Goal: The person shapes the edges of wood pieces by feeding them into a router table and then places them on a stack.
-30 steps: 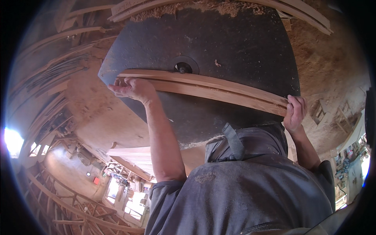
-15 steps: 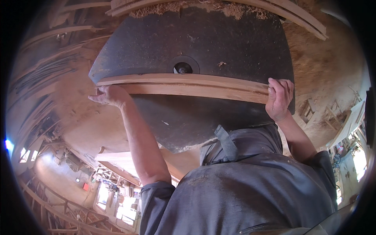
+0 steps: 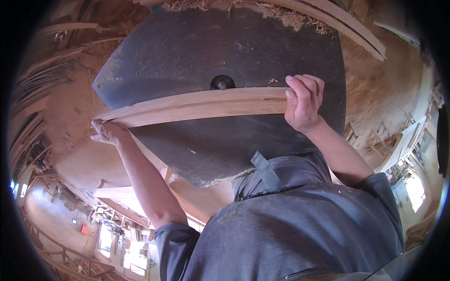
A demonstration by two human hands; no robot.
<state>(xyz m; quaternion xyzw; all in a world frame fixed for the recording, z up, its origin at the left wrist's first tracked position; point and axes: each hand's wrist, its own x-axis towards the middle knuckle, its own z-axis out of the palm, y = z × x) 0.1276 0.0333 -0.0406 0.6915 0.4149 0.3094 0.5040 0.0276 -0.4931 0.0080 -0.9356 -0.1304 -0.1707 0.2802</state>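
Note:
A long, slightly curved wooden strip [image 3: 211, 103] with a groove along its side lies across the dark machine table [image 3: 187, 51]. Its far edge runs close by the round cutter spindle [image 3: 222, 82] set in the table's opening. My left hand [image 3: 107, 132] grips the strip's left end, out past the table's edge, its fingers partly hidden by the wood. Wrapped over the right end is my right hand [image 3: 304, 102], with the thumb on the near side and the fingers on top.
Curled wood shavings [image 3: 281, 16] lie along the table's far edge. Beyond them rests another curved grooved strip [image 3: 351, 29]. Bent wooden pieces lean at the left. Behind my left arm is a pale board stack [image 3: 123, 195].
The strip has slid left past the spindle, its left end dropping nearer to me. Both my hands have moved left with it.

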